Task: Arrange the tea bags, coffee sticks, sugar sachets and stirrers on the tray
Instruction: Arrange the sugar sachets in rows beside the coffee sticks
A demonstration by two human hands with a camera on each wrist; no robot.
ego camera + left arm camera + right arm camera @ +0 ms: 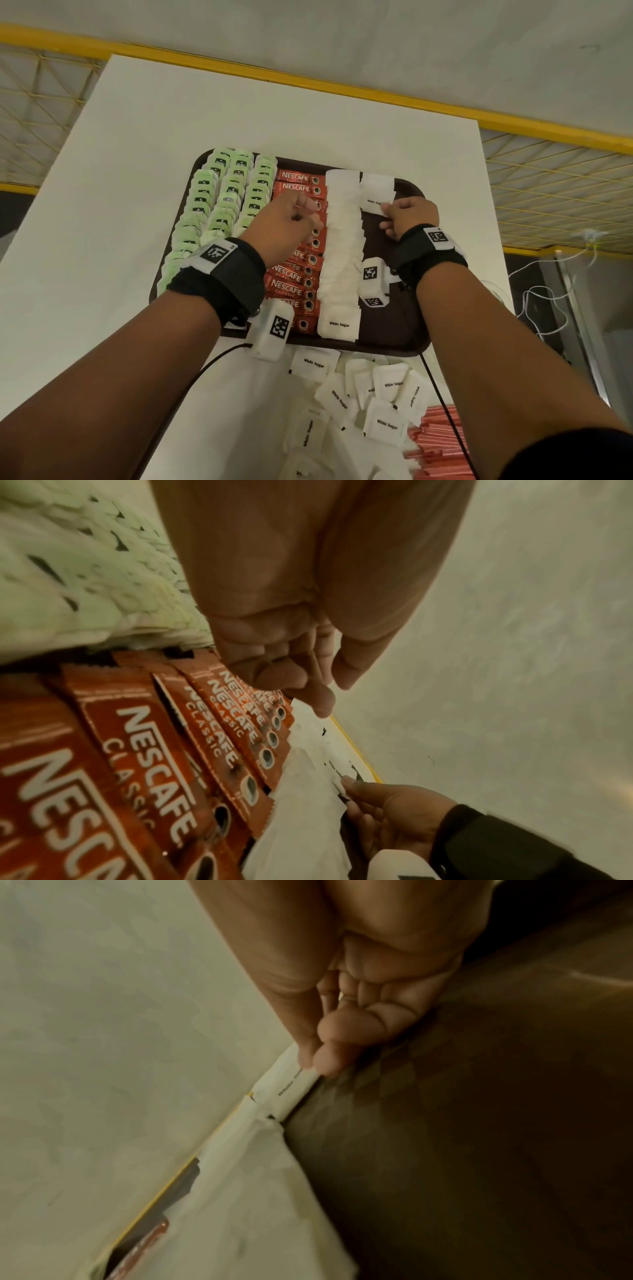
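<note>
A brown tray (pixel 400 325) holds three columns of green tea bags (pixel 219 212), one column of red coffee sticks (pixel 291 277) and one column of white sugar sachets (pixel 342 240). A second sugar column starts at the tray's far right. My right hand (pixel 388 208) pinches the nearest sugar sachet (pixel 375 202) of that short column; the right wrist view shows the pinch (pixel 313 1066) at the sachet's (pixel 291 1088) edge. My left hand (pixel 308 216) hovers over the coffee sticks (pixel 154 750) with loosely curled fingers (pixel 325 704), holding nothing.
Loose sugar sachets (pixel 376 387) lie on the white table (pixel 239 120) just in front of the tray. A pile of red stirrers (pixel 442 442) lies at the near right. The tray's right part is bare. A yellow rail runs behind the table.
</note>
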